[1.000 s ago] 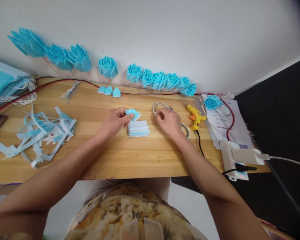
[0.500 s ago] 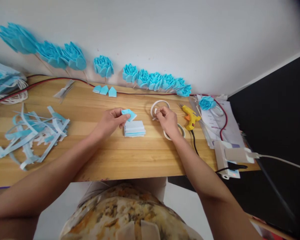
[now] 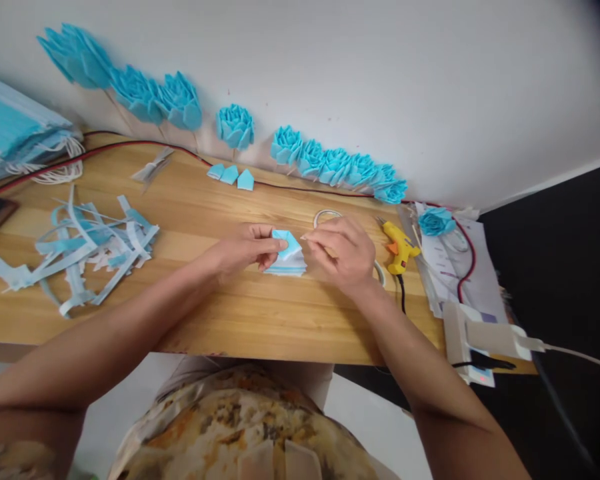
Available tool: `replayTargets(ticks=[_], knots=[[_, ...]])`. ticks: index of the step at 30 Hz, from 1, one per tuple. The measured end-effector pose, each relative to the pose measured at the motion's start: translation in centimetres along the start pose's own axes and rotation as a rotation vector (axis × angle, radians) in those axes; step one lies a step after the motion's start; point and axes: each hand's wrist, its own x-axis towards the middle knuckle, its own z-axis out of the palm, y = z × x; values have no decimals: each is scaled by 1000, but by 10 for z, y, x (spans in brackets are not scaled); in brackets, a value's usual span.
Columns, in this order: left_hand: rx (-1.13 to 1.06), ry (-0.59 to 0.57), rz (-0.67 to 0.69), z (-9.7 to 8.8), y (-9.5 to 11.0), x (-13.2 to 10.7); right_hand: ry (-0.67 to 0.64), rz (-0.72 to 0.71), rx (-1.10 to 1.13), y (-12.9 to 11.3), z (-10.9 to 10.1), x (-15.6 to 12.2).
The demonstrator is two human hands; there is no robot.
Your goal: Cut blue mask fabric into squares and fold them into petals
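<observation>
My left hand (image 3: 253,248) pinches a folded blue fabric piece (image 3: 286,244) with a pointed side, thumb on top. Just under it lies a stack of pale blue and white fabric pieces (image 3: 286,269), partly covered. My right hand (image 3: 343,252) is closed in a pinch close to the folded piece's right point, a small gap apart. A tiny pale bit that looks like tape (image 3: 304,237) shows at its fingertips. Behind this hand are a white tape roll (image 3: 325,215) and a second roll (image 3: 380,273), both mostly hidden.
A yellow glue gun (image 3: 401,248) lies to the right, near a power strip (image 3: 457,340). Fabric strips (image 3: 87,250) are heaped at left. Blue fabric flowers (image 3: 235,127) line the wall, with three folded petals (image 3: 245,179) below. A mask pack (image 3: 15,127) sits far left.
My right hand has come away from the white tape roll, over to the folded piece in my left hand. The whole view has shifted, so things on the table appear further right.
</observation>
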Motion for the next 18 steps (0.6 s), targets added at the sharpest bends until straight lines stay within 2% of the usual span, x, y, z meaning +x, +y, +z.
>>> replayTargets(ticks=[4,10,18], knots=[[6,-12,-9,2,2,-1,24,-112,-71,-3,9,0],[5,-4,-34,1,2,1,53,-151,-114,-6,17,-4],[-68,9,-45,0,-2,2,14,-147,-112,-5,19,-7]])
